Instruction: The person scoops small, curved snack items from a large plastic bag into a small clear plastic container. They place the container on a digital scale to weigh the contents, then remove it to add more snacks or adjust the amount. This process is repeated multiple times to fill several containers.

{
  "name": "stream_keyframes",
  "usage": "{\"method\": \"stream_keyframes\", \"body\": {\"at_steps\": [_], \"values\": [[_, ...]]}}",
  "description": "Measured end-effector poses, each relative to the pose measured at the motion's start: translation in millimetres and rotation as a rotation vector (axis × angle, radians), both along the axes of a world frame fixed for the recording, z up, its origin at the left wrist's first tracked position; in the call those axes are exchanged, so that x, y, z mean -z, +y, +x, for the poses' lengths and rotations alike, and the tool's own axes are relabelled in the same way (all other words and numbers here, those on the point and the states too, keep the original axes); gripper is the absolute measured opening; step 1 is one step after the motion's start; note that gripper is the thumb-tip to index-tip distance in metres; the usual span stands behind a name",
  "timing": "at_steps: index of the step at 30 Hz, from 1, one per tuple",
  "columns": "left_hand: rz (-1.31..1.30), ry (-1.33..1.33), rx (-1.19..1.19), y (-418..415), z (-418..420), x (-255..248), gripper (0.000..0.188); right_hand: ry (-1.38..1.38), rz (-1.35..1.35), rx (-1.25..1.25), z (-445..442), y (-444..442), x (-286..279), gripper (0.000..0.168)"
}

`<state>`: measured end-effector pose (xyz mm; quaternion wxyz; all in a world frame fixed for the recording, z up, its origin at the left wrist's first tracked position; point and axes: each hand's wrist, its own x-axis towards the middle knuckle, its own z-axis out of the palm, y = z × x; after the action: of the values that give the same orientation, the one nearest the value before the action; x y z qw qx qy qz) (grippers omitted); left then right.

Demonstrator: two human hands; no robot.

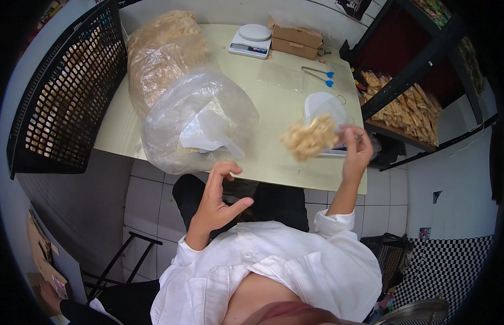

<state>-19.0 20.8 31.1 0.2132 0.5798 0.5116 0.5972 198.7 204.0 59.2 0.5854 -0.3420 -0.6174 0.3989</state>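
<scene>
My right hand (356,142) pinches the top of a small clear plastic bag of tan snack pieces (311,138), slightly blurred, over the table's right part. Behind it lies a white kitchen scale (323,103), partly hidden by the bag. My left hand (221,199) hovers at the table's near edge with fingers apart, holding nothing. Just beyond it, a large open clear plastic bag (166,134) holds a white scoop (215,126). A big filled bag of tan snacks (166,53) stands behind that one.
At the back are another white scale (250,40) and a cardboard box (296,40). Tongs with blue tips (319,76) lie by flat clear bags (280,77). A black perforated crate (69,89) stands left; a rack with packed snack bags (402,107) stands right. Another person's hand (51,298) shows lower left.
</scene>
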Motion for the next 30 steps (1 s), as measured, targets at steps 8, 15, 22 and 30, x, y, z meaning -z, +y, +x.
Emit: {"method": "stream_keyframes", "body": {"at_steps": [8,15,22,30], "values": [[-0.213,0.006,0.110,-1.1,3.8,-0.6,0.066,-0.193,0.100,-0.555,-52.9,-74.3,-2.4,0.005],[-0.309,-0.175,0.148,-9.2,0.3,12.7,0.047,-0.213,0.034,-0.644,-57.6,-72.9,-0.7,0.007],[-0.309,-0.162,0.089,-5.9,5.9,11.8,0.044,-0.175,0.005,-0.654,-58.4,-69.8,3.5,0.008],[-0.292,-0.066,0.124,-7.4,1.2,20.8,0.045,-0.204,-0.026,-0.695,-63.6,-77.8,9.8,0.009]]}}
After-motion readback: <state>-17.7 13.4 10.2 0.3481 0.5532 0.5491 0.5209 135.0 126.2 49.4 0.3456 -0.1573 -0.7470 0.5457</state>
